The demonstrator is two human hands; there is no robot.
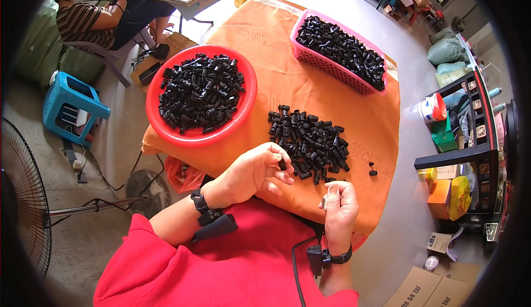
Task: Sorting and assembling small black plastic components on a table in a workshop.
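Note:
My left hand (251, 175) is raised over the near edge of the table, with a small black plastic piece (282, 164) pinched between thumb and fingers. To its right, my right hand (338, 210) is closed, thumb against the curled fingers; a pale bit shows at the fingertips, too small to name. Just beyond both hands lies a loose heap of small black cylindrical plastic pieces (310, 141). A couple of stray pieces (373, 172) sit to the right of the heap. Both wrists wear black straps with small devices.
An orange cloth (243, 47) covers the table. On it stand a red basin (251, 94) and a pink basket (338, 77), both full of black pieces. A fan (25, 196) and blue stool (69, 99) are at left; a seated person (91, 22) works far left. Cartons (426, 287) lie lower right.

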